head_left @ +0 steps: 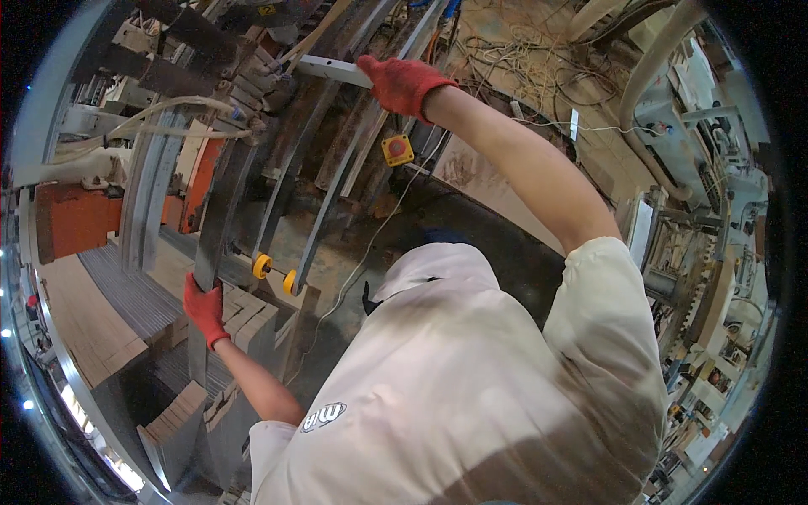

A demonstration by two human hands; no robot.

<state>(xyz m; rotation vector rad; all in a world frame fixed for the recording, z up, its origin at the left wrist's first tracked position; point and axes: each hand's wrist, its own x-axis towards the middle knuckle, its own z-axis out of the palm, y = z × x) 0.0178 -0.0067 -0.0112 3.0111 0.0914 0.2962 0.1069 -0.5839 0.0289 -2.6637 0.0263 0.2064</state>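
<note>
My left hand (204, 310), in a red knitted glove, is closed round the edge of a long dark grey strip (220, 220) at the left. That strip slants from the machine down past a stack of panels. My right hand (404, 86), gloved in red too, is at the far middle with its fingers closed at the end of a short light grey bar with small holes (334, 70). The bar lies across long metal rails (313, 139). Its end is hidden under the glove.
Stacked boards (88, 307) stand at the left. Two yellow rollers (263, 267) sit at the near rail ends. A yellow box with a red button (397, 150) has a pale cable (358, 268) beside it, trailing over the floor. Tangled cords (526, 63) lie at the far right.
</note>
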